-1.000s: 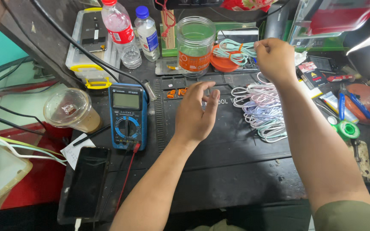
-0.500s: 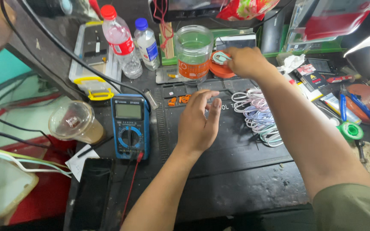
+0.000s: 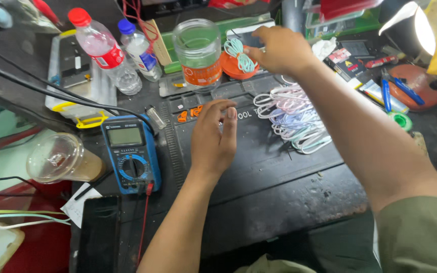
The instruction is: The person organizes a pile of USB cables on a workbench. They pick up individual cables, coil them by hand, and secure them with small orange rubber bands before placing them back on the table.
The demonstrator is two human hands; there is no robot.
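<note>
My left hand [image 3: 213, 136] rests over the black work mat [image 3: 259, 162], fingers together, pinching something small that I cannot make out. My right hand [image 3: 278, 48] reaches to the back of the bench and grips a coiled pale-green cable [image 3: 237, 54] lying on an orange lid [image 3: 233, 68]. A pile of white, pink and pale-green coiled cables [image 3: 292, 116] lies on the mat under my right forearm. A clear jar with an orange band [image 3: 197, 53] stands just left of the lid.
A blue multimeter [image 3: 130, 151] with a red lead sits left of the mat. Two plastic water bottles [image 3: 107, 50] stand at the back left. A plastic cup with brown drink [image 3: 59, 159] is at far left. Pliers, green tape and a lit lamp [image 3: 416, 25] crowd the right.
My right hand has moved left along the back of the bench to the orange lid and closed on the green cable. My left hand has stayed over the mat.
</note>
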